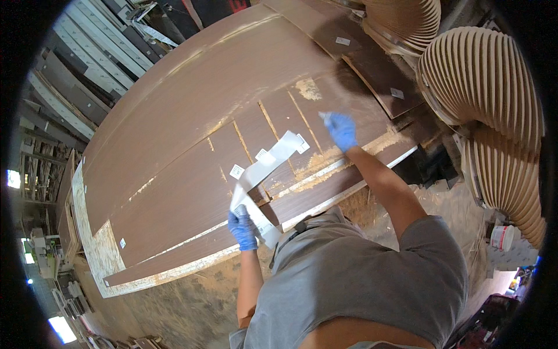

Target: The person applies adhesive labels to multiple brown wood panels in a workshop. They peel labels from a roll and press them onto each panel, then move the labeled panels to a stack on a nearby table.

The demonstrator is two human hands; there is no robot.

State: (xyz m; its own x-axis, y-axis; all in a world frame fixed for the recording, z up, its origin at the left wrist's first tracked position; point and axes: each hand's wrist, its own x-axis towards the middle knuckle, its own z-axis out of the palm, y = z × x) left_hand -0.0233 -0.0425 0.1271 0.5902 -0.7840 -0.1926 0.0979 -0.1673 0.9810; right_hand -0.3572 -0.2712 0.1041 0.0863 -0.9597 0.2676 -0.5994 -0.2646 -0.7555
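My left hand (243, 229), in a blue glove, is closed around a long white strip of label backing (266, 166). The strip bends upward and right over the panels, with a loose tail hanging by my waist. Several white labels (263, 156) stick out along its edge. My right hand (341, 130), also gloved in blue, hovers farther right above the brown panels, fingers pinched together. Something pale shows at its fingertips, too blurred to make out. Beneath both hands lie brown wood-grain panels (192, 139) in different sizes, parted by sawdust-filled cuts.
Thick ribbed hoses (482, 81) curve down on the right. Labels sit on the dark panels (372, 72) at the far right. Pale and grey boards (96, 43) are stacked at the far left. A white tub (502, 238) stands right of me; sawdust covers the floor (192, 302).
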